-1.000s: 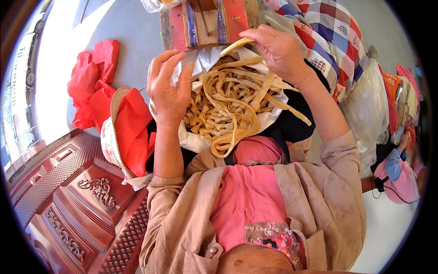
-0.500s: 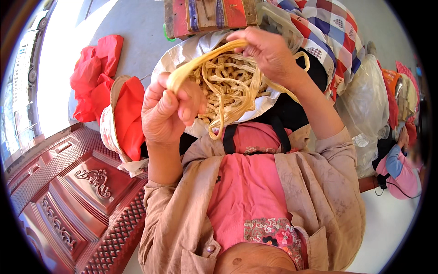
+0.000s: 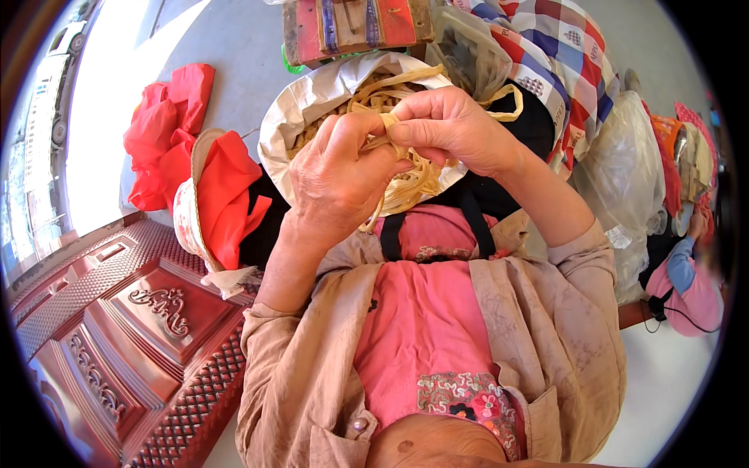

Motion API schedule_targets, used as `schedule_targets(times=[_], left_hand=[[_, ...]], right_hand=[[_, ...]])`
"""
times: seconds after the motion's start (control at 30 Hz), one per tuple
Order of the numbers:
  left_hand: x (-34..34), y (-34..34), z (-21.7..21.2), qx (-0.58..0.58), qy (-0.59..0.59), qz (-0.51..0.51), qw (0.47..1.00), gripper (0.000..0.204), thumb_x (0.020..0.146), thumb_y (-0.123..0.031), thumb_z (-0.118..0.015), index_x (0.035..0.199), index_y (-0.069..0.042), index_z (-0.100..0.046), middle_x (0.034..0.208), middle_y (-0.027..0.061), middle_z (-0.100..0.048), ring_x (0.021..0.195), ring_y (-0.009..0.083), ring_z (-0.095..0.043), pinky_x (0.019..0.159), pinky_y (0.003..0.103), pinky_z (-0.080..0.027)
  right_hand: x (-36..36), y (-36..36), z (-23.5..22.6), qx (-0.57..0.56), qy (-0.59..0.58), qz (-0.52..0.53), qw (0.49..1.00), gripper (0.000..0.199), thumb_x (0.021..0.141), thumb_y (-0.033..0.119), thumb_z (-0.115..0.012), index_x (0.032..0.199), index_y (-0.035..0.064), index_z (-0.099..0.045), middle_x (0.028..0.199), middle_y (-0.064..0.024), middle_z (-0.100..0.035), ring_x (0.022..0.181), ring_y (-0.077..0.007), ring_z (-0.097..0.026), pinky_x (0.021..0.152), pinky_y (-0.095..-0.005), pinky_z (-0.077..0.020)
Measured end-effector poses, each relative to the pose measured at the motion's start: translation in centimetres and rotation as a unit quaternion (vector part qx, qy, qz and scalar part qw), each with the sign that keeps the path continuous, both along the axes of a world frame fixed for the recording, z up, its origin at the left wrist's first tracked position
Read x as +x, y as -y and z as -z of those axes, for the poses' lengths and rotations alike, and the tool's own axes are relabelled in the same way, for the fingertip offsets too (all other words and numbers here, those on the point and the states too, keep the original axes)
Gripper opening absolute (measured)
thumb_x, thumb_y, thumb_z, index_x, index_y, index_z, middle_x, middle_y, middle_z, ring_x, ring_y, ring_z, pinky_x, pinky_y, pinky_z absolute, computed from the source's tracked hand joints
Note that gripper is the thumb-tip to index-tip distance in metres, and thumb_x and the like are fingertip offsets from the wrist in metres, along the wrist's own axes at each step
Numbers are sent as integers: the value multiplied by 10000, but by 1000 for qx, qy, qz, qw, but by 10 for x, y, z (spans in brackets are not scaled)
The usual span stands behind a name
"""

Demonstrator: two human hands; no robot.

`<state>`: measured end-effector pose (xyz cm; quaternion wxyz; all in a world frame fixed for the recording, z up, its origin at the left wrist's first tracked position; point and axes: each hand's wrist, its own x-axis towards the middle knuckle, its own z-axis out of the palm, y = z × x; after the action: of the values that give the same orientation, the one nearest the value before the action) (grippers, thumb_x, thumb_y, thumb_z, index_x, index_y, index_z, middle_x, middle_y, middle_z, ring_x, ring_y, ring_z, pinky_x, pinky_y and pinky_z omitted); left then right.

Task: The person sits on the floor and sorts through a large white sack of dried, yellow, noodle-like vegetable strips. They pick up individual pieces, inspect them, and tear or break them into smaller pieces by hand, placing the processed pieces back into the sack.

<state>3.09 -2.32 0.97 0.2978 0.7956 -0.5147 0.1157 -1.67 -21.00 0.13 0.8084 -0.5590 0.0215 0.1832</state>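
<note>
My left hand (image 3: 337, 173) and my right hand (image 3: 464, 129) meet over an open white sack (image 3: 275, 129). Both are closed, pinching a soft pale-yellow strip (image 3: 389, 120) that loops between the fingertips; the fingers hide part of it. Inside the sack lie many short folded or knotted yellow pieces (image 3: 310, 134), partly covered by my left hand. Long loose strips (image 3: 412, 186) of the same stuff hang below my hands over the sack's near side. A yellow loop (image 3: 511, 105) sticks out beyond my right wrist.
A worn red wooden box (image 3: 355, 31) stands behind the sack. Red cloth (image 3: 226, 195) and a pale-brimmed hat (image 3: 187, 214) lie left, near a dark red embossed panel (image 3: 160, 312). Checked fabric (image 3: 558, 70) and a clear plastic bag (image 3: 624, 179) are right. Another person (image 3: 683, 281) sits far right.
My hands, earlier apart with the strip stretched between them, have come together over the sack. The strip is now bunched into a small loop at the fingertips.
</note>
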Motion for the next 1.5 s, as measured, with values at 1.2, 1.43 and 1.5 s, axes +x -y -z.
schedule_targets(times=[1.2, 1.43, 1.5], left_hand=[[0, -10, 27, -105, 90, -107, 985, 131, 746, -121, -754, 838, -94, -664, 750, 6, -645, 705, 180, -601, 880, 376, -447], [-12, -7, 34, -92, -363, -125, 919, 149, 824, -102, -737, 899, 1, -660, 690, 24, -626, 603, 69, -552, 571, 217, -448], [-10, -6, 27, -84, -468, -117, 872, 116, 850, -88, -698, 901, 4, -648, 663, 11, -604, 575, 67, -528, 614, 230, -469]], right_hand=[[-3, -4, 33, 55, 5, 115, 992, 171, 869, 74, -629, 1030, 51, -574, 831, 26, -577, 611, -1, -457, 500, -143, -332], [-4, -12, 37, -11, 112, 75, 991, 341, 907, 89, -610, 1231, 24, -527, 906, -2, -595, 832, -32, -561, 701, -173, -442], [-5, -11, 44, -129, 174, 83, 973, 342, 920, 117, -611, 1239, 24, -530, 832, 18, -579, 750, -15, -533, 641, -164, -414]])
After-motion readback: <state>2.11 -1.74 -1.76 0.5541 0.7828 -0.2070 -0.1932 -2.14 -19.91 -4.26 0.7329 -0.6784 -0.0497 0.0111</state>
